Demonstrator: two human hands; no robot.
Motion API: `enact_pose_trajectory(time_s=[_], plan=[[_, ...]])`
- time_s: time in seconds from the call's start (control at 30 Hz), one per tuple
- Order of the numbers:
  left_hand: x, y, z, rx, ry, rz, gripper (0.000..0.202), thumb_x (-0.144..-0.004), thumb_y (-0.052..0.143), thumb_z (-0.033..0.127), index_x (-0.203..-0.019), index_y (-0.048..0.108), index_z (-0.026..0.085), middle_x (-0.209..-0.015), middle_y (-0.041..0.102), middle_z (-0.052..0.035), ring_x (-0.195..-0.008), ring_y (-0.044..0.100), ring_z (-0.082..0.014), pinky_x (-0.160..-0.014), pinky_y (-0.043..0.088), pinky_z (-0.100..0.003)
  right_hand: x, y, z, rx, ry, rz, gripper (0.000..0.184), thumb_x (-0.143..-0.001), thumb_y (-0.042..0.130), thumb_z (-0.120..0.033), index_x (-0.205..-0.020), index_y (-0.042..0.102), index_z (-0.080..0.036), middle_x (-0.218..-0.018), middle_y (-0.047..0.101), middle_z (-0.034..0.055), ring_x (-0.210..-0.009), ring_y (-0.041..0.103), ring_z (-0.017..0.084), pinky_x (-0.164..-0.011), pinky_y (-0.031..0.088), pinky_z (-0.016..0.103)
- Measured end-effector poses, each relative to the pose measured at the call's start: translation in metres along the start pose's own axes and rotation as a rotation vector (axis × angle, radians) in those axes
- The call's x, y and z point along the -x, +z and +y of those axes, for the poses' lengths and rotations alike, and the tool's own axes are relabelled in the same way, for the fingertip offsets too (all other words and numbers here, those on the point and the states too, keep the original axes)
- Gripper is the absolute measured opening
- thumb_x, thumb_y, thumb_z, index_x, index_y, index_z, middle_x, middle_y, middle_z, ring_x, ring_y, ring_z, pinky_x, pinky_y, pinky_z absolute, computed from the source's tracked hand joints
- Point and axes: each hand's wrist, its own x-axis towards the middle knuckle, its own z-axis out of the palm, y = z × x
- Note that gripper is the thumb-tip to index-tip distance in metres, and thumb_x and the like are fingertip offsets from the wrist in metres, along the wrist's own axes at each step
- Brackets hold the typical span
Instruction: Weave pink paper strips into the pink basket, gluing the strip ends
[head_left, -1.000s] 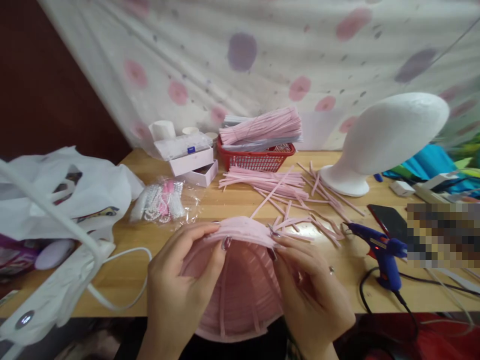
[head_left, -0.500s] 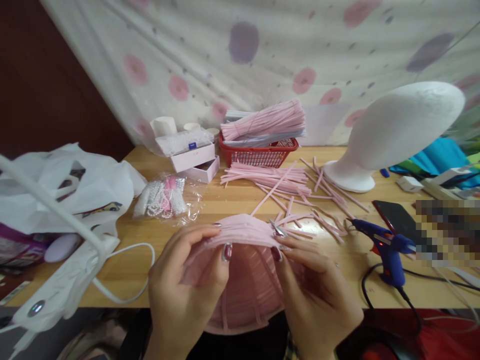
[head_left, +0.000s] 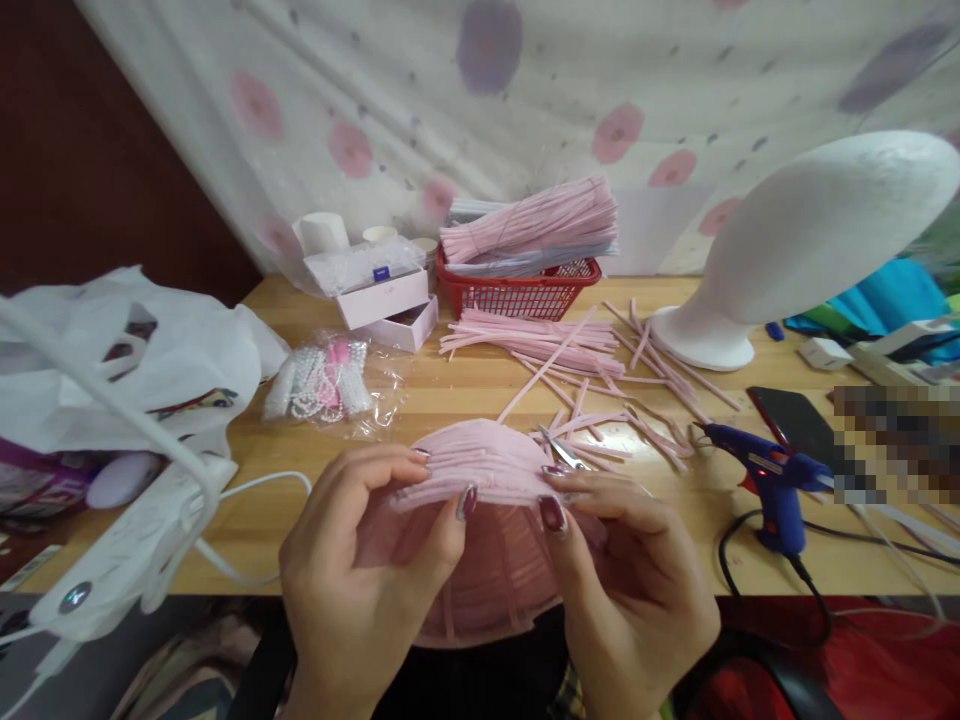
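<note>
A wooden counter (head_left: 450, 400) spans the frame's middle, with a white foam head (head_left: 832, 230) at upper right. The pink domed piece (head_left: 491, 535) is at lower centre, its upper edge pinched between thumb and fingers of the left hand (head_left: 360, 560) and right hand (head_left: 630, 570). A blue glue gun (head_left: 776, 490) lies at right, a pointed metal tool (head_left: 564, 450) near centre

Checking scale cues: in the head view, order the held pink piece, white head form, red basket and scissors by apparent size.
1. Pink piece, white head form: unsure; the piece is nearer
2. Red basket
3. Scissors, partly hidden
</note>
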Motion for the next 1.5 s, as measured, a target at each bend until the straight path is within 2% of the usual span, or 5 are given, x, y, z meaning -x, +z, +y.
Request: enact_pose_trajectory(time_s=[0.27,0.53,0.8,1.3,1.5], plan=[[-0.004,0.005,0.003,-0.073,0.058,0.036,0.011,-0.092,0.075,0.021,-0.093,0.064,0.022,-0.095,0.071,0.0007,-0.091,0.069,-0.0124,-0.088,0.056,-0.026,-0.003,0.000,-0.002,0.052,-0.036,-0.038,0.019,-0.089,0.075,-0.008,-0.098,0.074,-0.025,-0.086,0.074,-0.0006,-0.081,0.068,0.016,-0.077,0.059,0.031],[-0.004,0.007,0.002,-0.070,0.032,0.040,0.012,-0.090,0.075,0.020,-0.091,0.064,0.023,-0.093,0.071,0.0012,-0.089,0.069,-0.0132,-0.086,0.056,-0.028,-0.002,0.006,0.000,0.023,0.103,0.051,0.024,-0.087,0.079,-0.011,-0.106,0.072,-0.025,-0.089,0.076,-0.0005,-0.081,0.075,0.014,-0.077,0.062,0.026],[-0.001,-0.003,0.006,-0.062,0.042,-0.010,0.023,-0.087,0.080,0.029,-0.098,0.062,0.022,-0.100,0.069,-0.0016,-0.097,0.068,-0.0172,-0.091,0.055,-0.031,0.003,0.001,0.002,-0.037,0.046,-0.005,0.026,-0.089,0.076,-0.007,-0.108,0.071,-0.024,-0.095,0.076,0.0015,-0.088,0.072,0.017,-0.084,0.062,0.032],[-0.001,0.002,0.006,-0.240,0.132,0.083,0.028,-0.090,0.080,0.036,-0.092,0.057,0.022,-0.091,0.068,-0.0002,-0.088,0.066,-0.0152,-0.086,0.052,-0.030,0.006,0.006,0.002,-0.029,0.011,-0.027,0.032,-0.087,0.078,-0.005,-0.111,0.070,-0.024,-0.097,0.075,-0.0023,-0.093,0.071,0.011,-0.088,0.059,0.022],[0.006,0.000,-0.001,-0.049,0.022,0.036,0.034,-0.087,0.084,0.040,-0.107,0.063,0.023,-0.105,0.069,-0.0029,-0.101,0.069,-0.0189,-0.094,0.056,-0.034,0.004,0.005,0.003,-0.024,0.094,0.010,0.022,-0.090,0.078,-0.011,-0.106,0.072,-0.025,-0.094,0.075,-0.0027,-0.088,0.073,0.010,-0.084,0.059,0.021]])
